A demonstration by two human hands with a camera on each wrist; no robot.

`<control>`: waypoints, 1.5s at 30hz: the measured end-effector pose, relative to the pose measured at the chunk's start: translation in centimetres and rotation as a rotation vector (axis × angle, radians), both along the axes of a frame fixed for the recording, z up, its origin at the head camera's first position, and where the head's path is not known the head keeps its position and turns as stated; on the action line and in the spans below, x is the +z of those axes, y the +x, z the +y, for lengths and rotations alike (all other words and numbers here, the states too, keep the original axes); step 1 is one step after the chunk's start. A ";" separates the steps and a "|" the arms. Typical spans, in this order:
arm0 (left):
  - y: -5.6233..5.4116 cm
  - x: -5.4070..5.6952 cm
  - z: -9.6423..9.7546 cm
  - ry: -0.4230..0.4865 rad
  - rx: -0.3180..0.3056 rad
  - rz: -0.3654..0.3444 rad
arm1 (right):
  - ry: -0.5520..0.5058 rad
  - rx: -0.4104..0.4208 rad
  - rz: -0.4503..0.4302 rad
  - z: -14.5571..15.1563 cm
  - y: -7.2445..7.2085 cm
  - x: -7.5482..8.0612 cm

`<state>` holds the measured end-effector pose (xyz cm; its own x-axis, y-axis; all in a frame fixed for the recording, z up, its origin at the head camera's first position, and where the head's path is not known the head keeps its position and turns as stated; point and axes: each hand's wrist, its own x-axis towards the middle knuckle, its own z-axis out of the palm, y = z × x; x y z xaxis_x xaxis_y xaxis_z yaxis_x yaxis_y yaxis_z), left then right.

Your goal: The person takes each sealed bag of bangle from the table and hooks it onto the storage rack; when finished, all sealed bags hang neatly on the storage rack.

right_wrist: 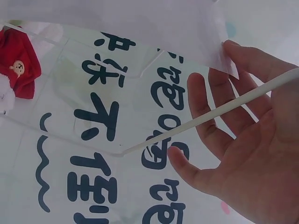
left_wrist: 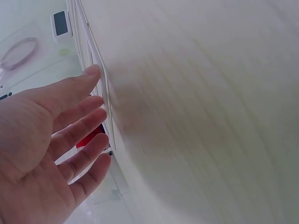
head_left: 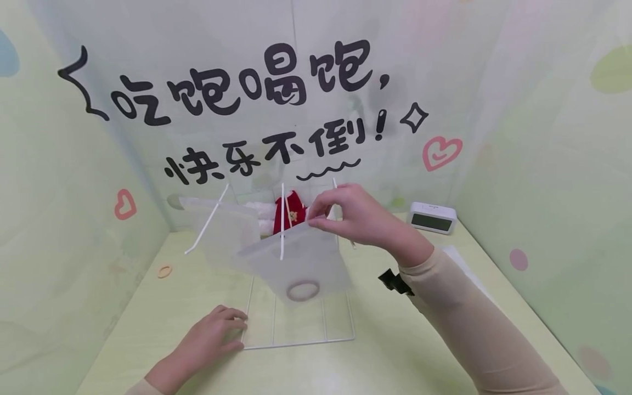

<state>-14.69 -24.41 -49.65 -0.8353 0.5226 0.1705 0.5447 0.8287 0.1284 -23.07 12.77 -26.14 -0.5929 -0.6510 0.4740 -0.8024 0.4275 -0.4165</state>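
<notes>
The right hand seemingly pinches a translucent sheet near its corner, a white rod crossing before the palm.

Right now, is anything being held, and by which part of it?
The right hand pinches a translucent pouch by a top corner. The left hand only touches the base of the wire rack.

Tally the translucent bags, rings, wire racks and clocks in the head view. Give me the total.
Translucent bags: 2 (left bag, right bag)
Rings: 2 (orange ring, ring seen through the right bag)
Wire racks: 1 (white wire rack)
Clocks: 1 (white clock)
Total: 6
</notes>
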 end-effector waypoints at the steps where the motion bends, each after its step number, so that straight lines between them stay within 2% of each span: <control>1: 0.0 0.0 0.0 0.000 0.001 0.003 | -0.001 0.000 -0.003 0.0 -0.1 0.0; 7: 0.0 -0.1 -0.1 0.000 -0.004 0.015 | -0.018 -0.005 0.015 1.0 0.0 -0.2; 12: 0.0 -0.1 -0.1 -0.009 -0.003 0.024 | -0.075 -0.016 0.054 2.8 0.3 -0.6; 18: 0.0 -0.3 -0.2 0.000 0.000 0.028 | -0.097 -0.084 0.092 5.6 0.5 -1.6; 24: 0.0 -0.3 -0.2 -0.008 0.001 0.027 | -0.123 -0.133 0.128 9.2 -0.2 -4.7; 29: 0.1 -0.1 -0.2 -0.003 -0.017 0.036 | -0.078 -0.223 0.076 12.3 -0.3 -7.6; 33: 0.1 -0.1 -0.2 -0.004 -0.013 0.021 | -0.059 -0.254 0.032 14.9 -0.7 -9.9; 40: 0.0 -0.3 -0.3 -0.012 -0.005 0.021 | -0.036 -0.335 0.081 19.9 -1.5 -14.0; 45: 0.0 -0.2 -0.2 -0.009 0.010 0.024 | -0.019 -0.375 0.041 22.8 -1.9 -16.2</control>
